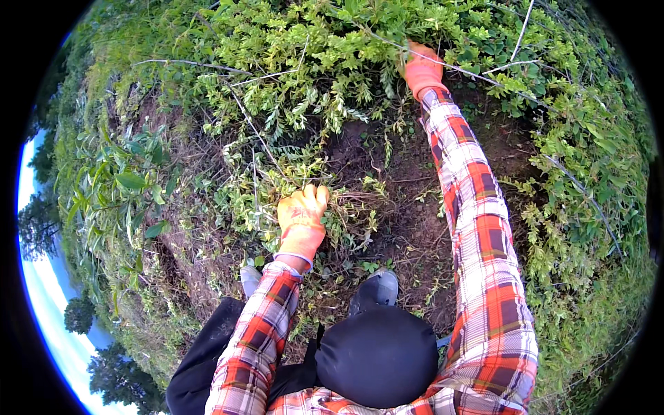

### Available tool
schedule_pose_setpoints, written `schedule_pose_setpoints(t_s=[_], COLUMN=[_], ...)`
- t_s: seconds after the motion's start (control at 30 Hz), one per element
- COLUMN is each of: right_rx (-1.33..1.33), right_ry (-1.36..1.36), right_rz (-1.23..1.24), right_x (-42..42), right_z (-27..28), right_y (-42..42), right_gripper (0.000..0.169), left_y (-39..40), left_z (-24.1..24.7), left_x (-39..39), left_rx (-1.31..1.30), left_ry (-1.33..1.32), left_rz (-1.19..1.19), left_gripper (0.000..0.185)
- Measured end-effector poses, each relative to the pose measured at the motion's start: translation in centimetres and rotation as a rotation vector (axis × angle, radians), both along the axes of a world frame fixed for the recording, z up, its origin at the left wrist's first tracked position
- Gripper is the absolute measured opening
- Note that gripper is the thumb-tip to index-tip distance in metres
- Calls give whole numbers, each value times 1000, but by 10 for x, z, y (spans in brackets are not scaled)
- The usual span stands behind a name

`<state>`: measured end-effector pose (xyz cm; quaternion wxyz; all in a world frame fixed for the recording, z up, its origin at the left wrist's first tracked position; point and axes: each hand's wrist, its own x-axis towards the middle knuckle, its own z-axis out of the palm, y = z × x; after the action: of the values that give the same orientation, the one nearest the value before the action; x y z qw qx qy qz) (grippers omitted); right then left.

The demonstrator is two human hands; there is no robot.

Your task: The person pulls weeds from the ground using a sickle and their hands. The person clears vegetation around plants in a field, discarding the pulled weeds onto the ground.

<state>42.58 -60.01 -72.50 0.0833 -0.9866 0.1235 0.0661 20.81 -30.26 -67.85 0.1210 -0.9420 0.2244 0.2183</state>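
My left hand (pixel 302 210), in an orange work glove, is closed around leafy stems (pixel 358 202) low over the ground, near my feet. Farther out and to the right, my right hand (pixel 424 65), in a matching glove, reaches into dense leafy green plants (pixel 332 57). Its fingers are largely hidden among the leaves, so its grip cannot be made out. Between the hands lies dark bare soil (pixel 410 202) with bits of stem and leaf on it.
Thin dry branches (pixel 254 127) stick out around my left hand, and a long twig (pixel 467 71) crosses before my right wrist. A broad-leaved plant (pixel 129 180) stands at left. My boots (pixel 385 287) are just below the hands; more greenery grows at right.
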Motion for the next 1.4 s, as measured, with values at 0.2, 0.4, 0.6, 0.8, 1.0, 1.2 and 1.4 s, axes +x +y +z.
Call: schedule_pose_setpoints(t_s=[0.2,0.4,0.6,0.8,1.0,1.2,1.4], right_rx=[165,186,-125,-418,-120,18,114], right_ry=[-235,134,-313,-445,-191,103,156], right_rz=[53,797,409,405,478,256,385], right_x=[-66,-175,-120,-26,13,16,-77], right_z=[-50,5,-11,-74,-39,-33,-40], right_y=[32,125,58,14,49,53,108], right_gripper=[16,10,16,62,91,57,34], left_y=[2,18,8,3,5,3,1], left_z=[3,10,7,-12,-8,-7,-14], left_x=[-5,-36,-27,-21,-24,-18,-20], left_rx=[-52,-93,-10,-52,-49,-66,-44], left_ry=[-67,-185,-59,-172,-70,-32,-71], left_rz=[-40,-105,40,20,104,115,108], left_gripper=[38,59,56,36,44,45,38])
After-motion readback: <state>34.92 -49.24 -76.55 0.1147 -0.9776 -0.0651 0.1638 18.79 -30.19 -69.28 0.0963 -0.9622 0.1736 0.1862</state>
